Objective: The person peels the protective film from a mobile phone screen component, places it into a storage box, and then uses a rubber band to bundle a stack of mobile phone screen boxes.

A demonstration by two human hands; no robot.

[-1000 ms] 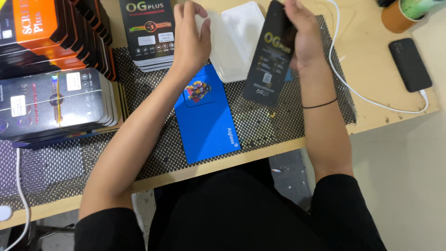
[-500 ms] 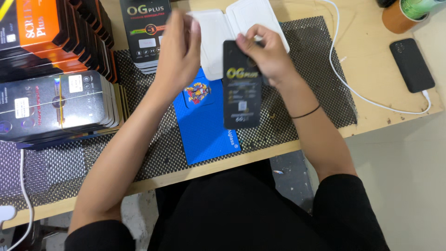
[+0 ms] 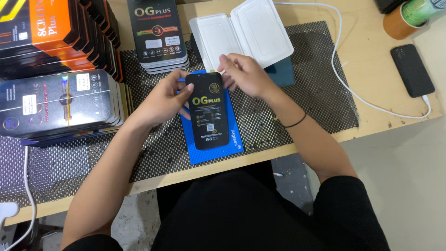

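We pinch the black sleeve [image 3: 207, 110] with our left hand [image 3: 163, 99] at nine o'clock. Our right hand [image 3: 244, 74] pinches its top at one o'clock, over the blue mat [image 3: 210, 153].

A black packet [image 3: 207, 110] with yellow and white print lies over a plain bright blue mat [image 3: 232, 149]. The anti-slip mat [image 3: 320, 93] is black with a pale dotted weave. The open tray [image 3: 241, 32] is white; stacked boxes [image 3: 46, 32] are orange and black. The desk [image 3: 367, 60] is light tan wood.
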